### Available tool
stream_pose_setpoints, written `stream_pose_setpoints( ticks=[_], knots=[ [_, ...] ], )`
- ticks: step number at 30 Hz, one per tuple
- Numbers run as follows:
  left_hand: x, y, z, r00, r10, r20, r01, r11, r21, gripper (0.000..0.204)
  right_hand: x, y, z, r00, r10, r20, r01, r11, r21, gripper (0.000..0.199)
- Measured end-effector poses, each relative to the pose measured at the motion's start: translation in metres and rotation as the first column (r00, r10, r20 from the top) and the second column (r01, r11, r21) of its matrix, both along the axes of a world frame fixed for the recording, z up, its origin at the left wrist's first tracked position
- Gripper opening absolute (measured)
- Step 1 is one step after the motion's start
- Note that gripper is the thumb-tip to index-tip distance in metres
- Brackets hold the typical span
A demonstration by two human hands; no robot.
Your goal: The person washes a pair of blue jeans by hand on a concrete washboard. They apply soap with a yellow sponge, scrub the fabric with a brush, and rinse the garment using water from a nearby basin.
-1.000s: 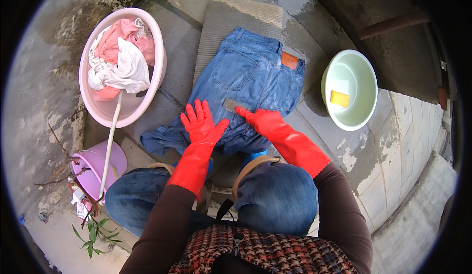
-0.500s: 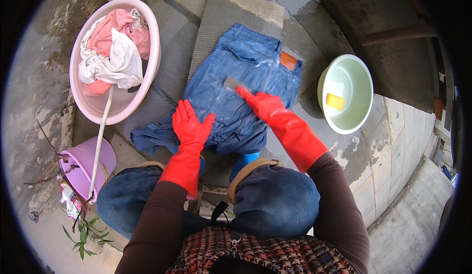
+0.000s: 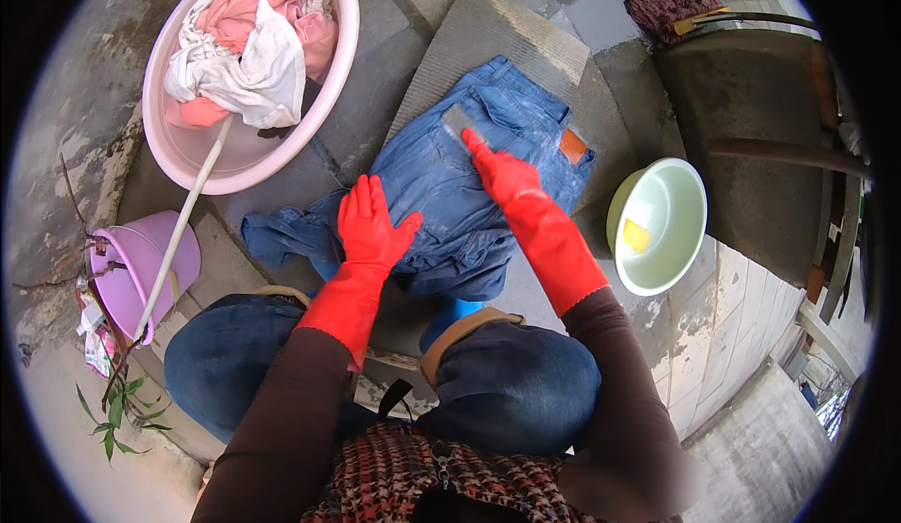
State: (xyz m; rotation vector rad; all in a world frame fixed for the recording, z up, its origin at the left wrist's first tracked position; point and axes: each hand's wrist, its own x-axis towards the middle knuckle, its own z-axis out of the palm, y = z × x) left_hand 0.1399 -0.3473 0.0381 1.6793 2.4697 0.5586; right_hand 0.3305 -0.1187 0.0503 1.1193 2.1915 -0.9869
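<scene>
Slab (image 3: 488, 30): lying grey and ribbed on the wet ground, carrying the jeans.
Jeans (image 3: 441, 194): lying spread across the slab's near half, legs trailing off its near-left corner.
Pink basin (image 3: 188, 152): sitting just left of the slab, holding pink and white laundry (image 3: 249, 49).
Green basin (image 3: 671, 213): sitting right of the slab, holding a yellow soap (image 3: 636, 236).
Left hand (image 3: 371, 223): pressing flat on the jeans near the slab's near edge, fingers together, thumb out.
Right hand (image 3: 497, 171): fingers closing on a brush (image 3: 460, 121), pushing it over the jeans' upper part.
</scene>
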Motion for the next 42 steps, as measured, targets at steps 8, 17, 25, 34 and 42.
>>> stream_pose_setpoints(
  ticks=[8,17,25,34,42],
  knots=[
    [-0.001,0.002,0.005,1.000,0.002,0.031,-0.001,1.000,-0.014,0.101,0.014,-0.087,0.014,0.990,-0.114,-0.085,0.103,0.988,-0.118,0.061],
    [0.000,0.003,0.006,0.999,-0.007,0.033,0.005,0.999,0.047,0.099,0.000,0.035,-0.017,0.967,-0.255,-0.020,0.255,0.956,0.146,0.062],
    [-0.004,0.000,-0.004,0.999,-0.007,0.040,0.005,0.999,0.052,0.097,-0.031,-0.068,0.015,0.985,0.169,-0.029,-0.170,0.985,-0.026,0.055],
    [0.001,0.004,0.004,1.000,-0.005,0.003,0.005,0.999,0.047,0.097,-0.049,0.066,-0.020,0.960,-0.209,-0.183,0.236,0.962,0.136,0.061],
    [0.000,0.002,-0.001,0.998,-0.044,-0.048,0.046,0.998,0.047,0.098,0.013,0.059,-0.011,0.972,-0.228,-0.066,0.231,0.972,0.047,0.063]
  ],
)
